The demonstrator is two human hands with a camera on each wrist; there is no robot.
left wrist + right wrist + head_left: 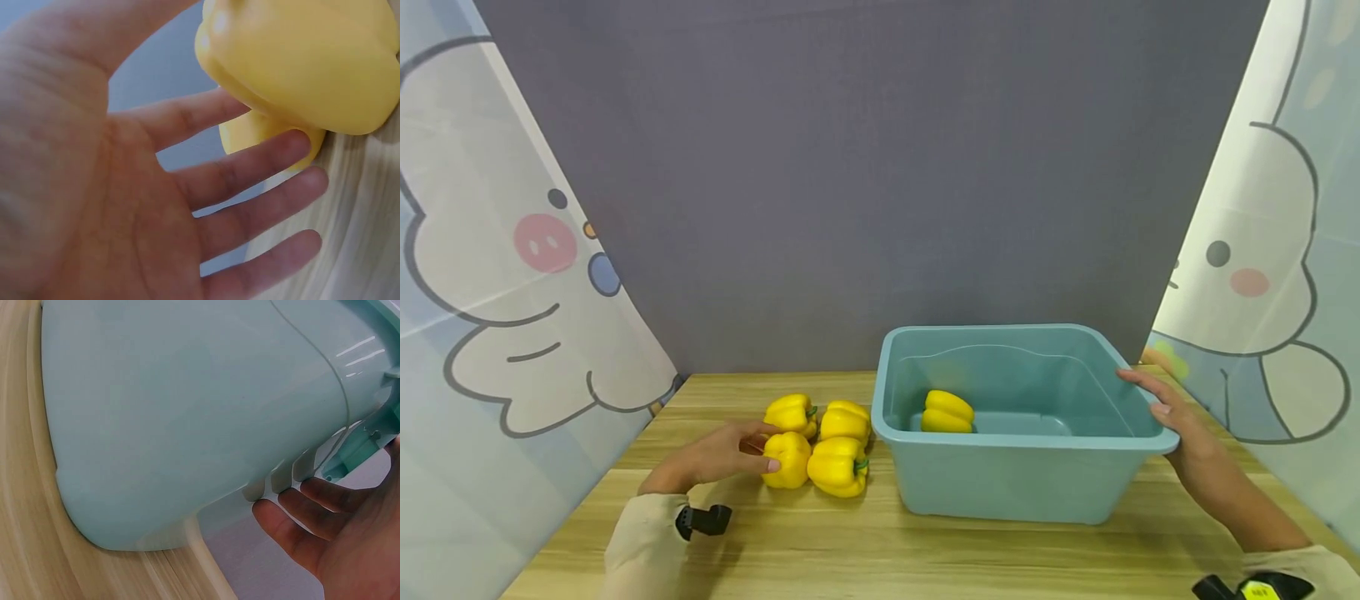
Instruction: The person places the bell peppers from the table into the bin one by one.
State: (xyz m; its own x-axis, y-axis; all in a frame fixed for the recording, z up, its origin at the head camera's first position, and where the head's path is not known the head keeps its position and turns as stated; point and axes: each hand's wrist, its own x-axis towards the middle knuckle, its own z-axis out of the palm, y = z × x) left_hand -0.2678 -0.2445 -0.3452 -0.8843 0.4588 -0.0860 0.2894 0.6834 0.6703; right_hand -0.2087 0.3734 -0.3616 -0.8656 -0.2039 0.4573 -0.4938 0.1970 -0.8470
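My left hand (730, 454) reaches around a yellow bell pepper (787, 460), with its thumb at the near side and fingers behind. In the left wrist view those fingers (250, 172) are fairly straight beside the pepper (306, 56), and the thumb tip is out of frame. Other yellow bell peppers (838, 467) sit close by on the table. My right hand (1183, 429) holds the right rim of a blue-green plastic tub (1011, 479). Seen from the right wrist, its fingers (290, 528) rest against the tub's outer wall (187, 425). One yellow bell pepper (947, 412) lies inside the tub, toward the left.
The wooden table (850, 558) carries the tub to the right of the pepper group. A dark grey panel (880, 183) stands behind the table. Cloths with cartoon animals (512, 250) hang at both sides.
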